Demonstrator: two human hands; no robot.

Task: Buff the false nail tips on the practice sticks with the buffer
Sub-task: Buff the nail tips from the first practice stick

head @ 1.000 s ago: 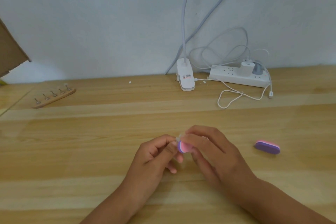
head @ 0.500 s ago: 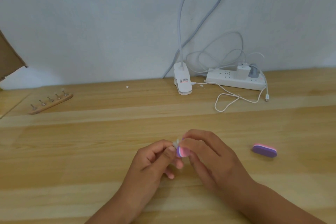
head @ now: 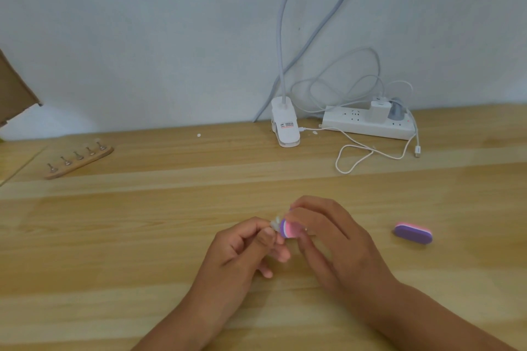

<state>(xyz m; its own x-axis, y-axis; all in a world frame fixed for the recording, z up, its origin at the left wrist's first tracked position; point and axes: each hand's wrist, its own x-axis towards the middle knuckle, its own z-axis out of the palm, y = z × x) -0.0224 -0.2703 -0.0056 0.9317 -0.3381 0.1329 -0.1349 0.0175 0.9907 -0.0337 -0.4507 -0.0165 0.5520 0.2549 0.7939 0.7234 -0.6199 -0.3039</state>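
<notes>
Little has changed over the last second: your left hand (head: pixel 239 251) still pinches the clear nail tip (head: pixel 275 224) in curled fingers (head: pixel 252 226), the stick itself hidden. Your right hand (head: pixel 336 245) still grips the pink-and-purple buffer (head: pixel 289 229), pressed against that tip just above the tabletop (head: pixel 142 222). You look mid-stroke, so carry on. Five sticks stand in the wooden holder (head: pixel 79 159) far left. A spare buffer (head: pixel 413 234) lies to your right. The lamp clamp (head: pixel 285 125) and loose cable (head: pixel 353 157) sit well back, blocking nothing.

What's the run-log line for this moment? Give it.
phase: buffing | left hand: pinches nail tip | right hand: holds buffer at tip | spare buffer: on table
</notes>
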